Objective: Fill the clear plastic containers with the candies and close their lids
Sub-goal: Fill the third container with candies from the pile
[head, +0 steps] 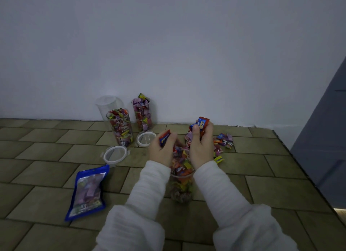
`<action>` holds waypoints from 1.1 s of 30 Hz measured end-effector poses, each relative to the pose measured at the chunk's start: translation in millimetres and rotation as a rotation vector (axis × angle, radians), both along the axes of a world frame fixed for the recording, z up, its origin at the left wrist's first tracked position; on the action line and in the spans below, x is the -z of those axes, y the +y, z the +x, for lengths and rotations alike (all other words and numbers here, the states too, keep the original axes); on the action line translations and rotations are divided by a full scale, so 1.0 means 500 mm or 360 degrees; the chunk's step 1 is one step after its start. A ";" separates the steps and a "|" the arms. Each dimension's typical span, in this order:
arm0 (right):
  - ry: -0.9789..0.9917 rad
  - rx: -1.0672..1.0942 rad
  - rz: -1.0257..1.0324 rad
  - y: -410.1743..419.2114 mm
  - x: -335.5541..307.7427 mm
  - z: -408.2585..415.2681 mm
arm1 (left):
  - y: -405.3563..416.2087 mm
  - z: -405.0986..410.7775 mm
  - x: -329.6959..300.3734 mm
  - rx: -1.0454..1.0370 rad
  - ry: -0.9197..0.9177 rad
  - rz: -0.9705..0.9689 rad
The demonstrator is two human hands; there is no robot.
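A clear container [181, 187] stands between my forearms, filled with wrapped candies to its rim. My left hand [162, 149] grips a red and blue wrapped candy [164, 138] just beyond the container's mouth. My right hand [201, 144] holds a bunch of candies, a red and blue one [201, 123] sticking out on top. Loose candies [223, 141] lie on the tiled surface right of my right hand. Two full containers [120, 128] [143, 114] stand open near the wall, with an empty clear one [107, 105] behind them. Two clear lids [115, 155] [146, 138] lie flat nearby.
A blue candy bag [88, 192] lies flat at the left front. A pale wall [168, 54] closes off the back of the tiled surface [46, 147]. A dark grey panel [322, 138] runs along the right edge.
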State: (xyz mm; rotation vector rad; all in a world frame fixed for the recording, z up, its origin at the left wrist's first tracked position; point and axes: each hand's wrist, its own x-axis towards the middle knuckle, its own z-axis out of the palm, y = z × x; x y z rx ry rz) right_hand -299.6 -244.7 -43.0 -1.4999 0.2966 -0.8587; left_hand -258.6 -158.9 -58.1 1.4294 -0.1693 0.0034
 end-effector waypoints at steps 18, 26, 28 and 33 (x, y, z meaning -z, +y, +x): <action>-0.0013 -0.0009 0.0015 -0.006 0.006 0.004 | 0.017 0.028 0.025 0.0501 -0.0540 -0.0003; -0.0064 -0.0117 0.0161 -0.003 0.006 -0.001 | 0.020 0.001 0.046 0.0606 0.0259 -0.0412; -0.0104 -0.0177 0.0269 -0.001 0.005 -0.001 | 0.019 -0.006 0.067 0.0706 0.0492 -0.0444; -0.0085 -0.0315 0.0389 -0.003 0.005 -0.003 | 0.009 -0.015 0.086 0.0724 0.0659 -0.0572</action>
